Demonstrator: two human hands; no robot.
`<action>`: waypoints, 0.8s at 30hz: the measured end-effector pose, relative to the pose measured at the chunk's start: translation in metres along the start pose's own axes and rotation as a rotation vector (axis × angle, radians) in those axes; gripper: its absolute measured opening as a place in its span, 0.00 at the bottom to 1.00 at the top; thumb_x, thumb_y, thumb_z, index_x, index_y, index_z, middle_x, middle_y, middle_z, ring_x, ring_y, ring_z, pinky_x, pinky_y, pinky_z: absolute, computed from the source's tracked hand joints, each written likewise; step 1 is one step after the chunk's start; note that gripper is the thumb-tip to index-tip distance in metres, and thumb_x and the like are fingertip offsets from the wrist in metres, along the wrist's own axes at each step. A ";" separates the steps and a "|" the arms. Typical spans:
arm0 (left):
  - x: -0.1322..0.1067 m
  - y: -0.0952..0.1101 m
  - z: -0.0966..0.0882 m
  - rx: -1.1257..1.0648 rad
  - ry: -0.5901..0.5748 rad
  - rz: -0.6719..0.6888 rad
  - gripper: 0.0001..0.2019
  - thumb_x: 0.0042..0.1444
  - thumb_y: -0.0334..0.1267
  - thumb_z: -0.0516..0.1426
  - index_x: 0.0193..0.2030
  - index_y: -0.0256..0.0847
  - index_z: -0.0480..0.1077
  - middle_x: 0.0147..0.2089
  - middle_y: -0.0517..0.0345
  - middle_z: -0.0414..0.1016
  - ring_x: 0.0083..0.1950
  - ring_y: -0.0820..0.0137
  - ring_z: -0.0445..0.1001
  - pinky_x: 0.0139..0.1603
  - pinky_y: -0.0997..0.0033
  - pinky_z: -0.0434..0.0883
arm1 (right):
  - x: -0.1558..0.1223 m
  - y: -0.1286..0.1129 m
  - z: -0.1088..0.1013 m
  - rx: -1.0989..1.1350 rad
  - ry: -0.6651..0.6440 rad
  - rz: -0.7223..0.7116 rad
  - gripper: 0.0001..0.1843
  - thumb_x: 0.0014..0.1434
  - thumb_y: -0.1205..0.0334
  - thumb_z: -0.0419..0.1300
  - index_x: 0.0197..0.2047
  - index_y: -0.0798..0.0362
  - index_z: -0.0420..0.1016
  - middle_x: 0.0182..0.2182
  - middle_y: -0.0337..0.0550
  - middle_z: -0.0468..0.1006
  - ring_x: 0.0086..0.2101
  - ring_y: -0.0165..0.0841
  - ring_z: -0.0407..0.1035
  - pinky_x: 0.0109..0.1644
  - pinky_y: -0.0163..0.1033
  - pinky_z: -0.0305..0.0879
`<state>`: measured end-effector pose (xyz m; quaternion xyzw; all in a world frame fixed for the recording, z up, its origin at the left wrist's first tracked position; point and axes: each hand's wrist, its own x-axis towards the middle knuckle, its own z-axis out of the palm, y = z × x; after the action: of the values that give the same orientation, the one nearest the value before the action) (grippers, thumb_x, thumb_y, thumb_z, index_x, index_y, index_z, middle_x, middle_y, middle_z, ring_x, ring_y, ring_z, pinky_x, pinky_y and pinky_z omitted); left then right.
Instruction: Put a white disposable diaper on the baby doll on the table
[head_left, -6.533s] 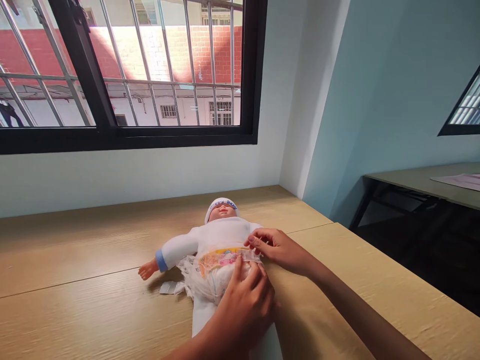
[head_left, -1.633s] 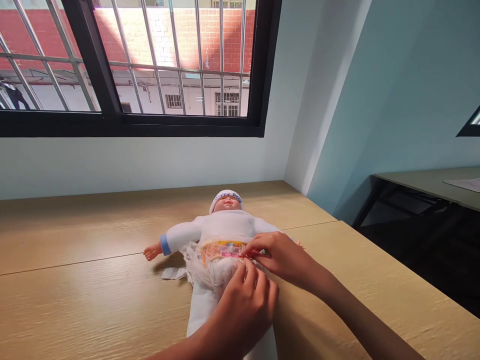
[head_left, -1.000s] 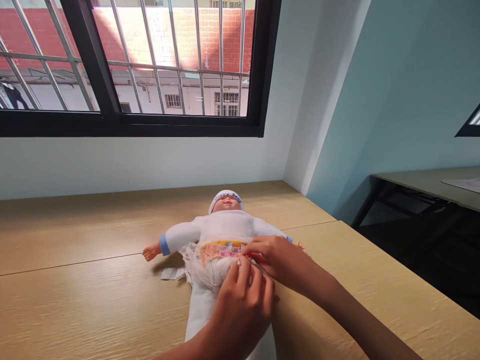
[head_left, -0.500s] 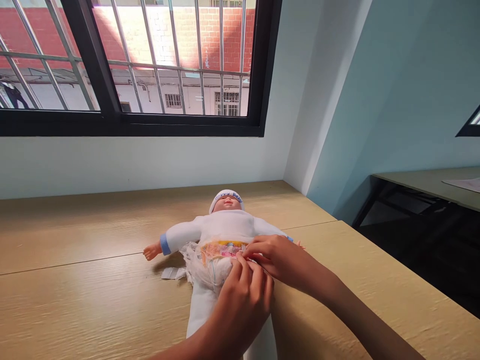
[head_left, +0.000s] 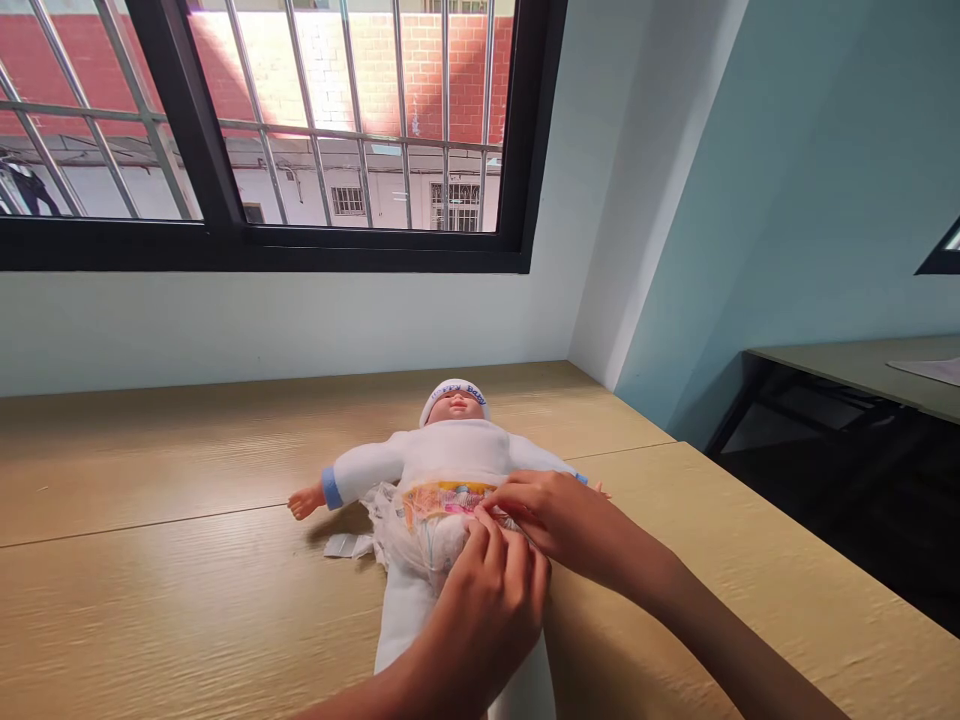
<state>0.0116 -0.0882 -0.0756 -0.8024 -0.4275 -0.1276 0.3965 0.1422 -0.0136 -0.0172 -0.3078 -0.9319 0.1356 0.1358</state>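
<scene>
A baby doll (head_left: 454, 448) in a white suit with blue cuffs and a white cap lies on its back, legs toward me. Around its hips is a white diaper (head_left: 442, 540) with a colourful printed front band. My left hand (head_left: 499, 580) is over the diaper's front, its fingers bent and pinching at the material. Just above and to the right, my right hand (head_left: 547, 510) has its fingertips closed on the band near the doll's side. The two hands' fingertips nearly meet. A loose diaper side tab (head_left: 349, 546) sticks out on the left; my hands hide the right side.
The doll lies on a wooden table (head_left: 187, 620) with a seam across it. A barred window (head_left: 360, 130) is in the wall behind. To the right, past the table's edge, stands another table (head_left: 855, 365) with a sheet of paper (head_left: 926, 370) on it.
Hardly anything differs. The left fingers have shifted very slightly at the diaper's front, and the whole view has moved a little; the right hand stays at the band.
</scene>
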 end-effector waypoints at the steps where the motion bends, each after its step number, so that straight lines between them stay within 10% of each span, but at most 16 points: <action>1: 0.000 0.000 0.000 -0.002 0.004 0.000 0.14 0.55 0.28 0.49 0.46 0.29 0.69 0.43 0.41 0.76 0.46 0.53 0.75 0.49 0.55 0.67 | 0.000 0.000 0.001 -0.009 -0.004 0.004 0.10 0.62 0.68 0.53 0.38 0.52 0.76 0.35 0.43 0.77 0.34 0.32 0.70 0.38 0.35 0.63; 11: 0.004 -0.001 -0.003 -0.040 -0.032 -0.006 0.15 0.59 0.42 0.52 0.40 0.30 0.71 0.37 0.42 0.77 0.42 0.53 0.76 0.45 0.55 0.68 | -0.008 -0.001 -0.016 0.061 0.190 0.018 0.15 0.64 0.69 0.49 0.47 0.49 0.73 0.43 0.41 0.74 0.35 0.30 0.70 0.40 0.36 0.65; 20: 0.000 -0.001 -0.010 -0.059 -0.080 0.003 0.17 0.60 0.37 0.50 0.48 0.24 0.70 0.45 0.36 0.76 0.47 0.50 0.74 0.48 0.51 0.68 | 0.002 -0.001 0.001 -0.031 -0.037 0.051 0.16 0.63 0.64 0.51 0.46 0.41 0.77 0.43 0.40 0.75 0.37 0.34 0.72 0.44 0.38 0.67; 24: 0.003 -0.035 -0.021 -0.273 -0.085 0.061 0.12 0.58 0.39 0.54 0.41 0.32 0.72 0.39 0.44 0.77 0.41 0.57 0.76 0.41 0.59 0.71 | 0.004 -0.003 0.005 -0.081 -0.072 0.069 0.18 0.61 0.67 0.50 0.46 0.42 0.77 0.44 0.42 0.75 0.37 0.34 0.72 0.42 0.38 0.67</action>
<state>-0.0116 -0.0908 -0.0417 -0.8662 -0.3979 -0.1385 0.2688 0.1361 -0.0142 -0.0203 -0.3399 -0.9297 0.1136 0.0849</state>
